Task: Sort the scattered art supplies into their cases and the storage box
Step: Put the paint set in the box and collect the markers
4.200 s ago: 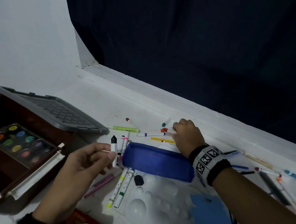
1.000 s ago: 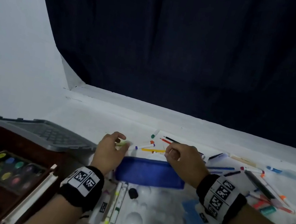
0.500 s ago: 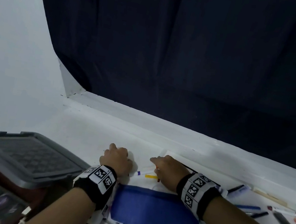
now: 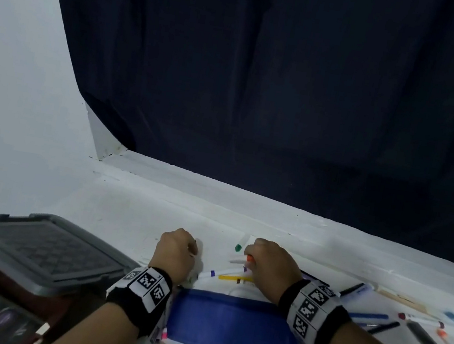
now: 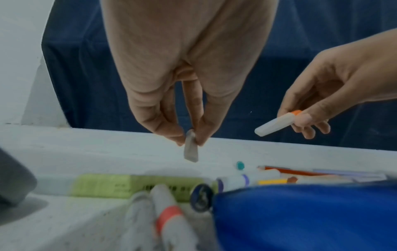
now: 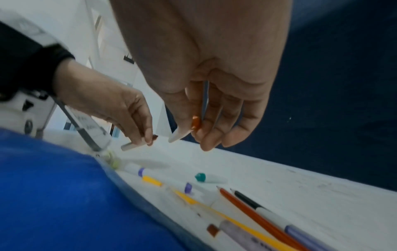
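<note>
Sorting early | left hand (image 5: 182, 95) pinches grey cap (image 5: 190, 147) | right hand (image 5: 322, 95) grips orange marker (image 5: 277, 124) | pens scattered at 3 o'clock on surface (image 4: 129, 216)

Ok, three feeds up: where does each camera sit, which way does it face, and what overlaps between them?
Head: worn on the head, looking forward and down at the white table and dark curtain; both banded wrists and hands show.
Left wrist: looks along the left hand, which pinches a small grey cap.
Right wrist: looks along the right hand, which holds an orange-tipped white marker.
Shared: both wrist views catch the other hand, the blue fabric pencil case and the loose teal marker cap.
</note>
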A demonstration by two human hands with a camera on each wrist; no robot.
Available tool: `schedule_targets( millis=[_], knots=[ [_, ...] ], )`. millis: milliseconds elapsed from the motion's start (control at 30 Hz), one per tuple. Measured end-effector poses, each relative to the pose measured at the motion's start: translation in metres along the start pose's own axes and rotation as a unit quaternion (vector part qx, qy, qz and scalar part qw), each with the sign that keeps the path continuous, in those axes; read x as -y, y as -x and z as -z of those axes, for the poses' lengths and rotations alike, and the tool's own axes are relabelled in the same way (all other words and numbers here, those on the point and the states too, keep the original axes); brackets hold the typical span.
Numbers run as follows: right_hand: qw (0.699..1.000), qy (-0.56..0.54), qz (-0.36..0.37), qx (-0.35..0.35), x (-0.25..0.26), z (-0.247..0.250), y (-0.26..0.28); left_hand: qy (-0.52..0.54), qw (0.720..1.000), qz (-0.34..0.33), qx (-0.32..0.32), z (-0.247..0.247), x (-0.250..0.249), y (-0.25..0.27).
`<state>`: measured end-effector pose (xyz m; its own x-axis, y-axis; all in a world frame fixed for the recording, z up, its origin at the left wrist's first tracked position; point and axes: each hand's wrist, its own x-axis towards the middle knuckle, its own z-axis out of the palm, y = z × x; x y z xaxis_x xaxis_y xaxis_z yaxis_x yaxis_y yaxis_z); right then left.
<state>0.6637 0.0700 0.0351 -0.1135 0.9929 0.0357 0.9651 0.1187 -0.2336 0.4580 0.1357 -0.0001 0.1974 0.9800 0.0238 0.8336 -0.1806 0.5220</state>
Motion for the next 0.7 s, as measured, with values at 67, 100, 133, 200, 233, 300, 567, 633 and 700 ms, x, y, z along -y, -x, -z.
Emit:
schedule_targets(
  millis=[67,100,133,200,233,300,567,633,700],
  knots=[
    [0.999,-0.015,-0.005,-0.031,0.001,0.010,0.015,0.041,0.999,-0.010,-0.021,0.008,-0.006,0.009],
    [0.998,-0.034,-0.007,-0.045,0.001,0.014,0.023,0.064,0.997,-0.019,-0.033,0.014,-0.010,0.016],
    [0.996,-0.060,-0.009,-0.058,0.000,0.019,0.033,0.084,0.995,-0.030,-0.044,0.020,-0.015,0.023],
    [0.988,-0.126,-0.009,-0.086,0.001,0.030,0.055,0.127,0.989,-0.050,-0.059,0.033,-0.028,0.043],
    [0.982,-0.155,-0.011,-0.104,0.002,0.036,0.068,0.149,0.985,-0.059,-0.062,0.039,-0.035,0.054],
    [0.969,-0.206,-0.022,-0.134,0.005,0.048,0.096,0.201,0.975,-0.075,-0.057,0.050,-0.046,0.078],
    [0.885,-0.433,-0.055,-0.162,0.022,0.073,0.214,0.428,0.898,-0.104,-0.008,0.081,-0.084,0.192],
    [0.872,-0.463,-0.068,-0.146,0.023,0.070,0.240,0.452,0.883,-0.125,0.009,0.083,-0.090,0.218],
    [0.873,-0.463,-0.077,-0.131,0.023,0.061,0.266,0.467,0.875,-0.122,0.036,0.078,-0.091,0.241]
  ],
)
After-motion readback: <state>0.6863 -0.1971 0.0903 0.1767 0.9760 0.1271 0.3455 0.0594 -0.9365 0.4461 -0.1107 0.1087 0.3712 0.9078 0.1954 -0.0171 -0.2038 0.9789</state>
